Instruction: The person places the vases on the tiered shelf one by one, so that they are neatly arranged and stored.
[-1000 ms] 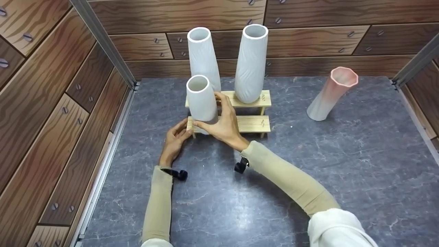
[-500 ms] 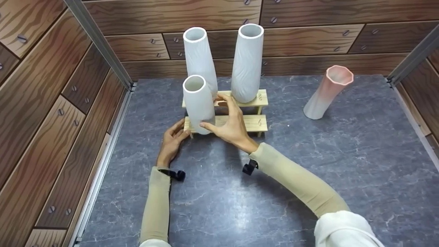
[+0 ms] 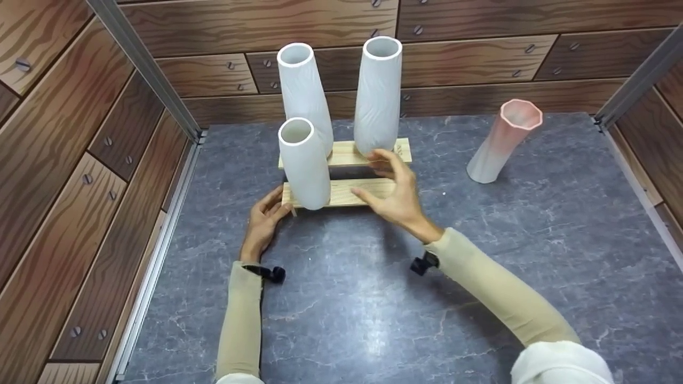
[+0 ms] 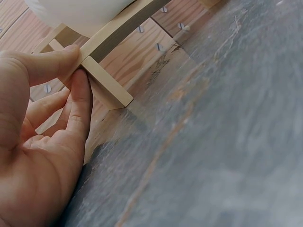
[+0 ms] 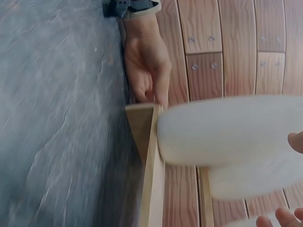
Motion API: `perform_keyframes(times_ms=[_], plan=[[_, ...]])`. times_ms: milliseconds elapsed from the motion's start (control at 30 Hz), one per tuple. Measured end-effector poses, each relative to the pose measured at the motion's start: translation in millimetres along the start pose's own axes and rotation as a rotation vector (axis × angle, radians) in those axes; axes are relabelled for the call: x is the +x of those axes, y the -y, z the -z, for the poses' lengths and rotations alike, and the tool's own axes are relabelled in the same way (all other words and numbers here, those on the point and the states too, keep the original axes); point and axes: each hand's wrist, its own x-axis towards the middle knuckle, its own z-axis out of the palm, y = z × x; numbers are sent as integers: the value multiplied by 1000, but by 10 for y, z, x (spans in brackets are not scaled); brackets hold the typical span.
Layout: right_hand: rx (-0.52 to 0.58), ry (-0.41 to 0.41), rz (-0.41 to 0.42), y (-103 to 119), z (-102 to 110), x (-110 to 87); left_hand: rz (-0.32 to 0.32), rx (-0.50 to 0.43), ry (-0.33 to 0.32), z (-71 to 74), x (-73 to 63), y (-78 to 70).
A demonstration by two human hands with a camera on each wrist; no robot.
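A smooth white vase (image 3: 304, 165) stands at the left end of the front step of a small light-wood stand (image 3: 346, 193). My left hand (image 3: 260, 224) pinches that step's left front corner between thumb and fingers, as the left wrist view shows at the board's edge (image 4: 111, 35). Over the right part of the same step, apart from the vase, is my right hand (image 3: 397, 200), fingers spread and holding nothing. Two taller white vases with leaf-like relief, one left (image 3: 303, 90) and one right (image 3: 378, 96), stand on the higher rear step (image 3: 344, 154). My right fingertips overlap the right vase's base in the head view.
On the dark marbled tabletop (image 3: 341, 298), a pink-to-white vase (image 3: 504, 141) with an octagonal rim stands off to the right. Wood-patterned panels (image 3: 453, 58) enclose the back and sides, with metal posts (image 3: 152, 74) at the corners.
My right hand has let go of the front white vase and moved right along the step. The vase now rests on the step's left end. My left hand keeps its pinch on the corner.
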Motion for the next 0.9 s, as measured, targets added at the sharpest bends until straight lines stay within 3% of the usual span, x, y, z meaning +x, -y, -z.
perform_keyframes(times_ms=[267,633,900], plan=[[-56,-78,-83,11,429,-60,15,3,19,20,-16,-10],[-127,-172,-149,-311,1060,-158,16,12,3,2,-1,2],[-205,-310,-172,-421,1399,-225,8,5,9,9,1,7]])
